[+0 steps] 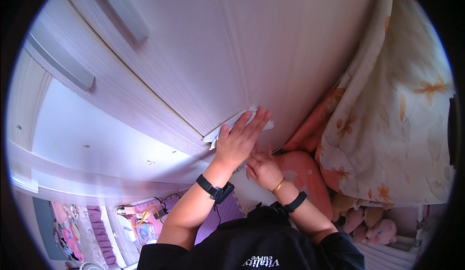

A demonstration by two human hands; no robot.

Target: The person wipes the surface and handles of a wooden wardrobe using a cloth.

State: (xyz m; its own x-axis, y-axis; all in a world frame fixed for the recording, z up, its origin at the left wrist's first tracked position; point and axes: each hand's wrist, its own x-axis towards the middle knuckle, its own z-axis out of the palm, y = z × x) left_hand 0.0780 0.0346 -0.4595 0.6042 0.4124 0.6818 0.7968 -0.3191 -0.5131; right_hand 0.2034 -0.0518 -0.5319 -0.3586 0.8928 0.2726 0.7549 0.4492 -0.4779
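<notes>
My left hand (238,140) holds a thin white cloth (224,131) flat against a pale wood-grain cabinet door (218,71). Its fingers are stretched out over the cloth, whose folded edges show on both sides of the hand. The cloth lies along the lower edge of the door. Just below and to the right is my right hand (264,169), with its fingers bent and close together. Whether anything is in those fingers is hidden. A gold bangle and a black band circle the right wrist; another black band is on the left.
Two grey handles (72,69) run along doors at the upper left. A cream curtain with orange flowers (387,124) hangs at the right. Near my right arm are an orange cushioned thing (302,175) and soft toys (380,229). A purple mat (225,214) lies below.
</notes>
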